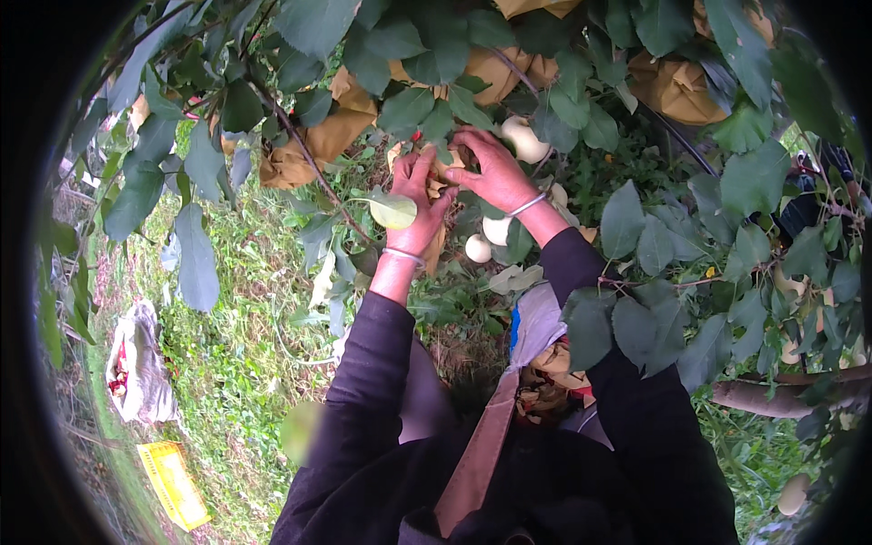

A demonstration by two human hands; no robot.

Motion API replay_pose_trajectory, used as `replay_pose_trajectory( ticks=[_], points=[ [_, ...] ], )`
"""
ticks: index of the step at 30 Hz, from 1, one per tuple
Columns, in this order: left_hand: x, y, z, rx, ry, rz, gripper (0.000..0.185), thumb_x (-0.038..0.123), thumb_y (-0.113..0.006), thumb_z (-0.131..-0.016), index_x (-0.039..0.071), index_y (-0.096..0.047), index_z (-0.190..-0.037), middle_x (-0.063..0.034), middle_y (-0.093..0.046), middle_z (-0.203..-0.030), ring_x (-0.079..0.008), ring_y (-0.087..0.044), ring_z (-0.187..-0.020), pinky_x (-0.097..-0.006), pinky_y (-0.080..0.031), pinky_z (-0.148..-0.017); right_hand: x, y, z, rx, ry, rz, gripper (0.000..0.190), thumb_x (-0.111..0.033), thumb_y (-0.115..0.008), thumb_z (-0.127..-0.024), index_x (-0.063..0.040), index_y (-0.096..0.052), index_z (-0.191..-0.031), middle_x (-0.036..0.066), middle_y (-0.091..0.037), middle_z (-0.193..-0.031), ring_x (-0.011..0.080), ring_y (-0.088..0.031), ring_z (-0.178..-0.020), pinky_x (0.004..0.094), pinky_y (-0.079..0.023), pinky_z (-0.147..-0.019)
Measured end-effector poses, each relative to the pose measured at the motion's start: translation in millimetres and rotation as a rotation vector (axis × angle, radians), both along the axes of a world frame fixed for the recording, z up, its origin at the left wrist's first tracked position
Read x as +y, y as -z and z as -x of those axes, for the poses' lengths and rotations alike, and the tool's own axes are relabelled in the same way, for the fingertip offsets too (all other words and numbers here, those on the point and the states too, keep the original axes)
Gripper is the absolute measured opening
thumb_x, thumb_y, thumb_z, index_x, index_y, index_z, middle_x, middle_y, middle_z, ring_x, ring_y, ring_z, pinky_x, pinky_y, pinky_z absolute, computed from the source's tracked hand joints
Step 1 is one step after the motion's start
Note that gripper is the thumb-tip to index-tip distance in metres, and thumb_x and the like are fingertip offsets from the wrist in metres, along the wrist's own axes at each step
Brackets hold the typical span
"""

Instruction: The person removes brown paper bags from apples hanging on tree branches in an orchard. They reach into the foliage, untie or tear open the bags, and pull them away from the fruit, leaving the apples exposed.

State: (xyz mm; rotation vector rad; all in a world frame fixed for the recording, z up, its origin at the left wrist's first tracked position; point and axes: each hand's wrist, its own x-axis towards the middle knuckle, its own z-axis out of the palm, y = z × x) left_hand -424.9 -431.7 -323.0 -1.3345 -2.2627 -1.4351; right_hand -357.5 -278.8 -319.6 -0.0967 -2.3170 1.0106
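A torn brown paper fruit bag with red showing inside is among the leaves, between my two hands. My left hand grips it from the left, with a pale yellow-green leaf in front of the wrist. From the right, my right hand holds its upper part between thumb and fingers; leaves hide some fingertips. Whatever is inside the paper is mostly hidden. Just beyond my right hand hangs a bare, pale apple. Two more pale apples hang below the hands.
Brown paper-wrapped fruits hang above. A thin branch slants left of my hands. A bag of crumpled paper hangs at my front by a strap. On the left, a whitish sack and yellow plastic crate stand on grass.
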Motion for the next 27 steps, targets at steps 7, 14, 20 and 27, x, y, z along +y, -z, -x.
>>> replay_pose_trajectory(
  ticks=[7, 14, 20, 27],
  points=[
    [-4.6, -3.9, 0.8, 0.133, -0.095, 0.130, 0.044, 0.012, -0.078, -0.068, 0.005, -0.056, -0.105, -0.0126, -0.052, -0.103, -0.0297, -0.058, -0.086, -0.0375, -0.049, -0.074, -1.1, -11.5, -15.4, -0.071, -0.227, -0.050, 0.047, -0.021, -0.077, -0.072, -0.007, -0.056, -0.111, 0.012, -0.052, -0.111, 0.0300, -0.055, -0.106, 0.0370, -0.046, -0.090],
    [-5.8, -9.5, -5.5, 0.065, 0.095, 0.060, 0.032, 0.010, -0.075, -0.069, 0.005, -0.056, -0.094, -0.0108, -0.054, -0.093, -0.0281, -0.057, -0.085, -0.0365, -0.047, -0.073, 2.9, -36.4, -34.3, -0.112, -0.107, -0.440, 0.028, -0.008, -0.067, -0.075, -0.008, -0.058, -0.102, 0.007, -0.056, -0.103, 0.0303, -0.060, -0.089, 0.0390, -0.051, -0.076],
    [-15.3, -13.9, -7.4, 0.115, 0.106, -0.095, 0.024, 0.015, -0.074, -0.077, 0.003, -0.055, -0.086, -0.0102, -0.056, -0.081, -0.0250, -0.056, -0.074, -0.0338, -0.046, -0.068, 3.1, -11.7, -39.7, 0.016, 0.058, 0.174, 0.017, -0.008, -0.068, -0.077, -0.003, -0.058, -0.089, 0.007, -0.058, -0.088, 0.0247, -0.063, -0.079, 0.0336, -0.050, -0.071],
    [-15.6, -10.2, -11.2, 0.114, 0.112, -0.074, 0.021, 0.014, -0.071, -0.081, 0.002, -0.055, -0.087, -0.0107, -0.056, -0.082, -0.0252, -0.056, -0.075, -0.0339, -0.046, -0.069, -16.3, -26.1, -49.1, 0.090, 0.061, -0.281, 0.022, -0.007, -0.069, -0.075, -0.009, -0.058, -0.094, 0.005, -0.057, -0.099, 0.0243, -0.063, -0.079, 0.0330, -0.051, -0.071]
  ],
)
